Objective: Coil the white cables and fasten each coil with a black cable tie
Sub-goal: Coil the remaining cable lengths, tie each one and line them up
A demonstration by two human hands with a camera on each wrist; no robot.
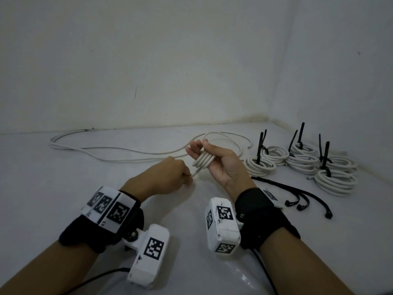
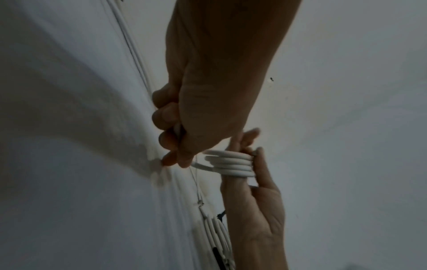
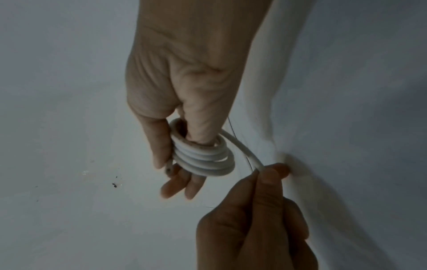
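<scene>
Four turns sat on my right grip (image 1: pixel 221 165); my left grip (image 1: pixel 170 175), at eight o'clock, pinched the cable (image 1: pixel 196 171), which needed steady tension.

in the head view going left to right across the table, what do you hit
loose white cable → left hand → coil being wound → right hand → loose black cable ties → tied coils

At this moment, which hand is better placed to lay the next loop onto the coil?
Left. The left hand already pinches the free cable just beside the coil, while the right hand is occupied holding the coil.
</scene>
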